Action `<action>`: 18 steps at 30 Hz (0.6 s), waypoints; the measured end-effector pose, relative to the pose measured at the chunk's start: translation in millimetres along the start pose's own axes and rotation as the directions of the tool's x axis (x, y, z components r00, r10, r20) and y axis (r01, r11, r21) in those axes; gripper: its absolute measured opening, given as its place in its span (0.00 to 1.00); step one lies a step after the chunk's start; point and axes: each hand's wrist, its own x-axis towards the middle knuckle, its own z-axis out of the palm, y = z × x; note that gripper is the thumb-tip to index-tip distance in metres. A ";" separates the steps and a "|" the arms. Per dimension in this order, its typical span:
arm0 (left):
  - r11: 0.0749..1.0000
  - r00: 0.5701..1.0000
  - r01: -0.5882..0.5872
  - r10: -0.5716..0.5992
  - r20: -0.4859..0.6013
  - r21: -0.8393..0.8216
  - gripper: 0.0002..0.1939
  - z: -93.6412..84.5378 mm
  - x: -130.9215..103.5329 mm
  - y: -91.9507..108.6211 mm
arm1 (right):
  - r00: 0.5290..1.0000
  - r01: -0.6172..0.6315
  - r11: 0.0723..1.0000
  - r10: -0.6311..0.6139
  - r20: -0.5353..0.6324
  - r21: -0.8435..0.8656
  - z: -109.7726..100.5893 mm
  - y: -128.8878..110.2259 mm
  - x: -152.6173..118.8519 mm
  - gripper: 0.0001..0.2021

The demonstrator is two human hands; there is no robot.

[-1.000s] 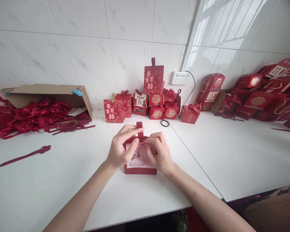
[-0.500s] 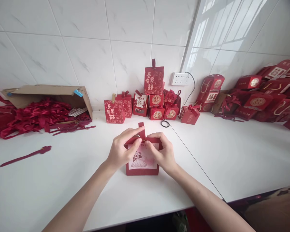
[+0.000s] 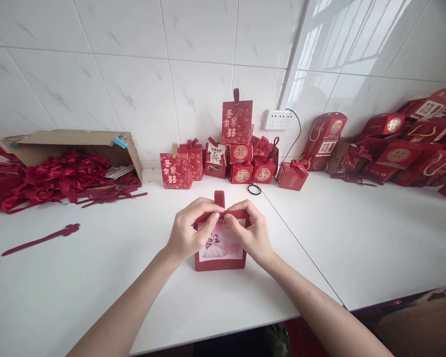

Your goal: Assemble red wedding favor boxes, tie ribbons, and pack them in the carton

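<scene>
A red gift box (image 3: pixel 220 265) stands upright on the white table before me, its pale front panel printed with a couple in wedding clothes. From its top edge rises a dark red ribbon loop (image 3: pixel 219 198). My left hand (image 3: pixel 191 225) pinches the top edge left of centre, thumb on the front and fingers behind. On the other side my right hand (image 3: pixel 250 228) pinches the same edge, the two thumbs nearly meeting just below the loop. The fingers hide both upper corners and part of the printing.
Several finished-looking red boxes (image 3: pixel 176 171) stand along the tiled wall. At left lies a cardboard box (image 3: pixel 136 158) of red ribbons, with one loose ribbon strap (image 3: pixel 40 240) in front. A black ring (image 3: pixel 254 189) and a power strip (image 3: pixel 278 120) are behind; more boxes (image 3: pixel 396 156) pile at right.
The ribbon above the box was an upright strip beside my left fingertips; now it shows as a rounded loop. My left index finger has come down onto the top edge.
</scene>
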 end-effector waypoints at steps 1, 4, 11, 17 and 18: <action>1.000 1.000 0.005 -0.004 0.012 -0.007 0.08 -0.5 0.3 0.4 | 1.000 0.007 1.000 -0.007 -0.015 -0.001 1.0 0.1 -0.4 0.04; 0.997 0.997 0.061 -0.059 0.047 -0.038 0.10 -3.6 0.8 1.1 | 0.999 0.026 1.000 -0.025 -0.042 0.005 3.1 0.7 1.2 0.04; 0.988 0.992 0.115 -0.109 0.058 -0.101 0.14 -5.5 -0.8 1.6 | 0.997 0.079 0.996 -0.079 -0.006 0.047 4.4 4.8 5.3 0.03; 0.967 0.980 0.197 -0.193 0.043 -0.159 0.12 -2.9 -0.9 2.3 | 0.987 0.161 0.986 -0.160 -0.008 0.036 2.8 4.9 -0.6 0.02; 0.965 0.979 0.204 -0.198 0.054 -0.162 0.12 -3.7 -0.5 2.1 | 0.986 0.164 0.986 -0.164 0.000 0.035 2.2 4.9 -0.5 0.02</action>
